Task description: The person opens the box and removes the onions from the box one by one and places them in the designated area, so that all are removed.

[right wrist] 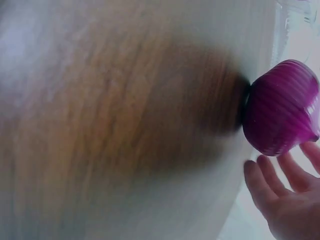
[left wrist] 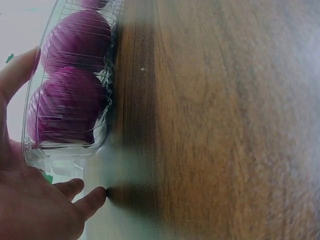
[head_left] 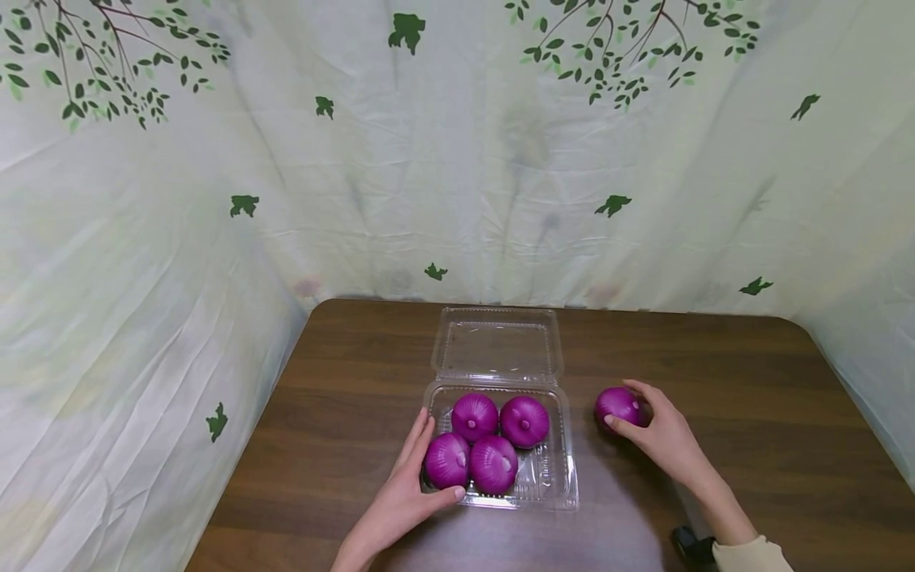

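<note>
Several purple onions [head_left: 494, 465] sit in the lower half of a clear plastic clamshell container [head_left: 562, 469], whose lid [head_left: 498, 349] lies folded back behind it. My left hand [head_left: 411, 492] rests at the container's near left corner, fingers fairly straight along the left side and thumb on the front edge. Through the clear wall, onions [left wrist: 67, 105] show beside that hand in the left wrist view. To the right of the container, my right hand [head_left: 668, 437] holds another purple onion [head_left: 616, 405] between thumb and forefinger. That onion [right wrist: 280, 110] is close over the tabletop in the right wrist view.
Everything is on a brown wood-grain table [head_left: 357, 373] with rounded far corners. A pale curtain [head_left: 472, 183] printed with green leaves hangs behind the table and along both sides. A dark band [head_left: 693, 548] is by the right wrist, next to a cream sleeve [head_left: 750, 556].
</note>
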Motion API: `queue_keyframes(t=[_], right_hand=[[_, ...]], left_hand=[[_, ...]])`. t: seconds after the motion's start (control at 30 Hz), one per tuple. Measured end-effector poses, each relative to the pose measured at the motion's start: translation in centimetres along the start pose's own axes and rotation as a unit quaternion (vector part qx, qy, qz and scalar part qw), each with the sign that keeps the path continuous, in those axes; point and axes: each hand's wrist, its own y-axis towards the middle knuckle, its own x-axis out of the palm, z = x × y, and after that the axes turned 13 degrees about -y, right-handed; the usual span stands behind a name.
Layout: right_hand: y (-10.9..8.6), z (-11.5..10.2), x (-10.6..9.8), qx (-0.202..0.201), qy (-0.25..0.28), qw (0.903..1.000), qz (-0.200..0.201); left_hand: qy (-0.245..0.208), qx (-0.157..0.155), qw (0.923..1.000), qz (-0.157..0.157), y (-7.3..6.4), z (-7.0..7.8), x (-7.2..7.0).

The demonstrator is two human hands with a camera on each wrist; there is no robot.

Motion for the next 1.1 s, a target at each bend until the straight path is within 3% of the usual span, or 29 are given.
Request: queue_keyframes(t=[0.23, 0.43, 0.6, 0.87, 1.1], right_hand=[[-0.9, -1.2, -0.9, -0.037, -0.027, 0.9965, 0.069], [-1.6, -2.8, -1.2, -0.105, -0.037, 0.9842, 0.137], [-2.3, -4.2, -1.0, -0.142, -0.050, 0.9752, 0.163], [-2.8, -6.1, -0.6, -0.211, -0.021, 0.9681, 0.133], [-2.9, -7.3, 0.5, -0.247, -0.003, 0.9645, 0.094]], left_hand=[[-0.001, 0.002, 1.0000, 0.000, 0.0, 0.0, 0.0], [-0.002, 0.002, 1.0000, 0.000, -0.1, 0.1, 0.0], [-0.002, 0.002, 1.0000, 0.001, -0.1, 0.1, 0.0], [-0.002, 0.007, 1.0000, -0.001, -0.1, 0.0, 0.0], [-0.003, 0.006, 1.0000, 0.002, -0.1, 0.0, 0.1]])
